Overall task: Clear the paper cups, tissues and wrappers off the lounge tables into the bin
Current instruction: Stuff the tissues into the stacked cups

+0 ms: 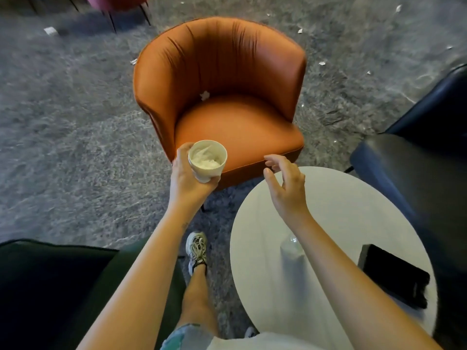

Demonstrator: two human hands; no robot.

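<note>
Grey mottled carpet [63, 122] runs under everything here, dotted with small white paper scraps, and an orange leather tub chair [227, 72] faces me beyond the far edge of the round white table [328, 203]. My left hand [188, 178] grips a white paper cup [207, 160], fingers wrapped around its lower half. The cup is off the table, held in the air past the table's far-left edge, in front of the chair seat. My right hand [285, 188] hangs over the table's far edge with fingers spread and loosely bent, holding nothing.

I think the risks are these: I hold the cup low, so a quick swing could tip it and shed the crumpled white tissue stuffed inside onto the carpet. My right forearm also passes just above a clear bottle [292, 251] near the table's middle, so pulling that arm back carelessly could knock it over. A flat black object [394, 276] near the right edge is not rubbish and should stay. One white scrap [205, 95] lies on the chair seat. I see no bin.

The cup's long axis stands nearly upright, mouth up towards me and leaning slightly right, base down in my fingers.
</note>
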